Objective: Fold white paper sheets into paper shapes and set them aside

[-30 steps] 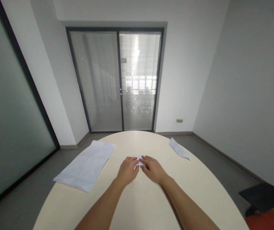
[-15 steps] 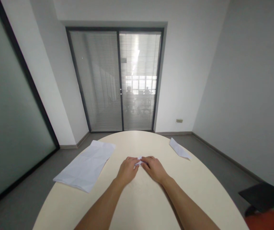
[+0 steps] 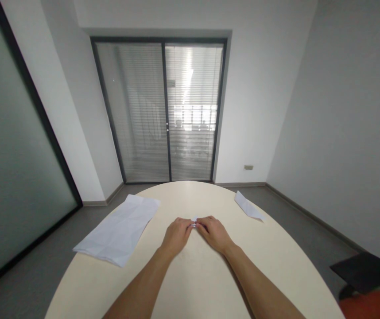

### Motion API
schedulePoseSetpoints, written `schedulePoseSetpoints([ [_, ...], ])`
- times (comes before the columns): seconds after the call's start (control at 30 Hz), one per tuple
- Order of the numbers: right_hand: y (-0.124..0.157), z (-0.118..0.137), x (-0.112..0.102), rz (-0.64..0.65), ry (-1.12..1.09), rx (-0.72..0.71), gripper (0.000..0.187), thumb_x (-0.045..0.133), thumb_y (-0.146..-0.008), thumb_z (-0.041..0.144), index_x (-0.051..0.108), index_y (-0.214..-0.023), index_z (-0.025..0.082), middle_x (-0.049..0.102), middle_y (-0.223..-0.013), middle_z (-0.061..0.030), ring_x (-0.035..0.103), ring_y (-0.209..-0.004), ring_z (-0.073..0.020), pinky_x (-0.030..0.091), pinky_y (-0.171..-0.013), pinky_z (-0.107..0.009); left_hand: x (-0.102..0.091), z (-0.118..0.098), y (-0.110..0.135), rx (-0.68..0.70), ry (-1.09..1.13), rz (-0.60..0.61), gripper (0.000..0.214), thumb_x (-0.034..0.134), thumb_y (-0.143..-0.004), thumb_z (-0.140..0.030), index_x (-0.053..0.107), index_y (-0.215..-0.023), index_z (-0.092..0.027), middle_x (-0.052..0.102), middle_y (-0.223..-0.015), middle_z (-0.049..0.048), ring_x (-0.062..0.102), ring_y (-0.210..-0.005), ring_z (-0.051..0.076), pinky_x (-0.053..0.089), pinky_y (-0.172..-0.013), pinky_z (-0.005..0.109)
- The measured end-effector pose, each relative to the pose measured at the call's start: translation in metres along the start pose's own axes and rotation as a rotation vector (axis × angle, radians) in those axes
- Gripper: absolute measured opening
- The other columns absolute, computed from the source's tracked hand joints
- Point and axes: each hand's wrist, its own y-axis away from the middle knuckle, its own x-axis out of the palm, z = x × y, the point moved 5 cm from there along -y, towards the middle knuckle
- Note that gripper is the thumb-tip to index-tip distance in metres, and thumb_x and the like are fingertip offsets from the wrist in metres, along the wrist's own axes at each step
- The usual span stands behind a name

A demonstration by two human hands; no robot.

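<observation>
Between my two hands, near the middle of the pale table (image 3: pixel 190 283), is a small folded piece of white paper (image 3: pixel 194 224). Only a sliver of it shows; the fingers cover the rest. My left hand (image 3: pixel 177 235) grips its left side, thumb and fingers closed on it. From the other side my right hand (image 3: pixel 215 233) pinches the paper, its fingertips almost meeting those of the left.
Creased white sheets (image 3: pixel 120 230) lie at the table's left edge. A folded white paper strip (image 3: pixel 249 207) rests near the right edge. Beyond the table's lower right stands a dark chair (image 3: pixel 366 271) with something red beside it. A glass door (image 3: pixel 146 115) with blinds is behind.
The left thumb and fingers have closed in on the paper, and less of its lower left part shows. Both arms stay in almost the same place.
</observation>
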Motion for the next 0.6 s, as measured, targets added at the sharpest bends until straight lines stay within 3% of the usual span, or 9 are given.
schedulePoseSetpoints([
  [0.23,0.0005,-0.0021,0.0008,-0.013,-0.017,-0.004,0.029,0.050,-0.095,0.041,0.072,-0.107,0.027,0.074,-0.108,-0.0037,0.063,-0.104,-0.0222,0.045,-0.092,-0.032,-0.0007,-0.0006,0.0000,-0.017,-0.012,0.003,0.025,0.045,-0.098,-0.026,0.068,-0.108,-0.026,0.071,-0.104,0.0032,0.060,-0.102,0.019,0.046,-0.091,0.030],
  [0.6,0.0010,0.0020,-0.0018,0.025,-0.019,-0.043,0.038,0.042,-0.100,0.045,0.072,-0.104,0.023,0.073,-0.109,-0.0071,0.062,-0.104,-0.0219,0.043,-0.093,-0.033,0.0032,0.0062,-0.0003,-0.070,-0.021,-0.002,0.025,0.044,-0.099,-0.029,0.069,-0.103,-0.023,0.071,-0.099,0.0048,0.062,-0.099,0.019,0.045,-0.088,0.028],
])
